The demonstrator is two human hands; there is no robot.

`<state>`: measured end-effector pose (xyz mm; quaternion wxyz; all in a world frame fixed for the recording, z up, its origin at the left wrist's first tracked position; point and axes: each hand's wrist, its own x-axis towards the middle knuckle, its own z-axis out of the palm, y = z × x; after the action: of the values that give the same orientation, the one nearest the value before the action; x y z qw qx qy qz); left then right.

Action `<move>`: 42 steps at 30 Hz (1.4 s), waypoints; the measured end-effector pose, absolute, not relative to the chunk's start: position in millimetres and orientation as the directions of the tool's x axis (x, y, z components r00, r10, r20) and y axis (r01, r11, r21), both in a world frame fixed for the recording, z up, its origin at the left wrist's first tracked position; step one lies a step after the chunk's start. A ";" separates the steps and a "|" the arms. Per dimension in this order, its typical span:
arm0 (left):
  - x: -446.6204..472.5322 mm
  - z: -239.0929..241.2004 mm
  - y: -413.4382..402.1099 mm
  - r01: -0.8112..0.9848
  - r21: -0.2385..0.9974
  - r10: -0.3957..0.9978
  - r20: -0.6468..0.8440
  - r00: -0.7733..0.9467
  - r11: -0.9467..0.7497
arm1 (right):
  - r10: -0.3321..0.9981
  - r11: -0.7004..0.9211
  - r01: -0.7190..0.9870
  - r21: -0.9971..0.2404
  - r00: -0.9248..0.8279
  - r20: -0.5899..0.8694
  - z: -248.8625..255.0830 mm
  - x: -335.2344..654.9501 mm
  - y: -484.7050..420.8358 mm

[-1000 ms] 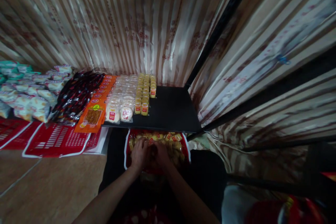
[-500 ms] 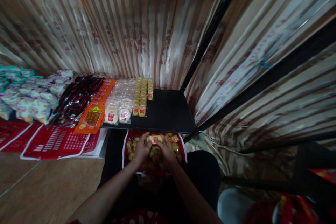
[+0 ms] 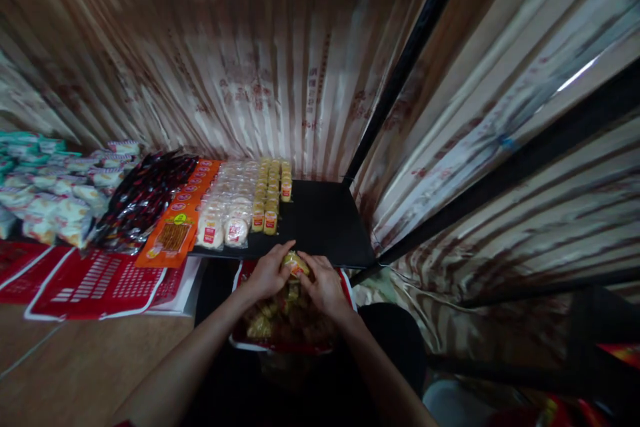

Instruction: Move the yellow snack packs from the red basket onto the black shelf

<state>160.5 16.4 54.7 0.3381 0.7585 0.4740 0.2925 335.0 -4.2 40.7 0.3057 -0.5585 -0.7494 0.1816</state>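
Observation:
Between my two hands is a small yellow snack packet (image 3: pixel 296 264) with a red-and-white label. My left hand (image 3: pixel 270 272) grips its left end, and my right hand (image 3: pixel 324 283) closes on its right side. Both hands are over a red basket with a white rim (image 3: pixel 235 330), just in front of the shelf's edge. Loose yellow packets (image 3: pixel 260 327) fill the basket, partly hidden by my hands and forearms. On the black shelf (image 3: pixel 320 220) beyond, yellow packets (image 3: pixel 271 220) stand in short rows.
Left of the yellow rows lie clear-wrapped white round snacks (image 3: pixel 237 230), orange bags (image 3: pixel 173 237), dark shiny packets (image 3: pixel 140 203) and white packets (image 3: pixel 70 213). More red baskets (image 3: pixel 100 280) sit below. Black metal posts (image 3: pixel 400 73) and a striped curtain (image 3: pixel 240 67) border the shelf.
The packet has turned in my hands from lying lengthwise to a tilted position. My hands have come up slightly over the basket's far side, and the view has shifted a little.

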 end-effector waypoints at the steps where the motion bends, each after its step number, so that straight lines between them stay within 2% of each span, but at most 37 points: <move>1: 162.2 57.1 19.7 0.529 0.786 0.920 0.125 0.372 -0.321 | 0.949 0.308 0.724 -0.616 -0.194 0.247 42.4 335.3 -1.2; 6: 175.1 66.1 34.6 0.541 0.813 0.972 0.129 0.196 -0.217 | 0.974 0.213 0.656 -0.725 -0.083 0.211 43.3 335.3 20.0; 10: 187.8 63.4 41.1 0.468 0.870 0.986 0.167 0.011 -0.153 | 0.989 0.095 0.512 -0.854 0.047 0.138 35.1 333.5 45.4; 15: 203.6 47.1 48.8 0.363 0.916 0.981 0.194 -0.026 -0.172 | 0.990 0.040 0.428 -0.903 0.105 0.093 20.3 328.6 84.5; 22: 215.4 42.7 72.5 0.348 0.937 0.997 0.052 -0.064 -0.026 | 0.984 0.026 0.311 -0.950 0.161 0.079 9.5 311.6 134.8; 33: 229.2 28.7 119.2 0.170 0.974 0.981 -0.123 -0.149 0.148 | 0.970 0.050 0.486 -0.872 0.185 0.159 4.5 304.6 190.3; 42: 237.3 32.2 129.4 0.090 0.980 0.977 -0.163 -0.134 0.176 | 0.979 0.045 0.632 -0.774 0.128 0.162 4.6 300.3 206.4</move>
<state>237.3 129.4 32.2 0.4824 0.4476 0.5962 0.4599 300.3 206.4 4.6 0.3744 -0.6509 -0.6185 0.2316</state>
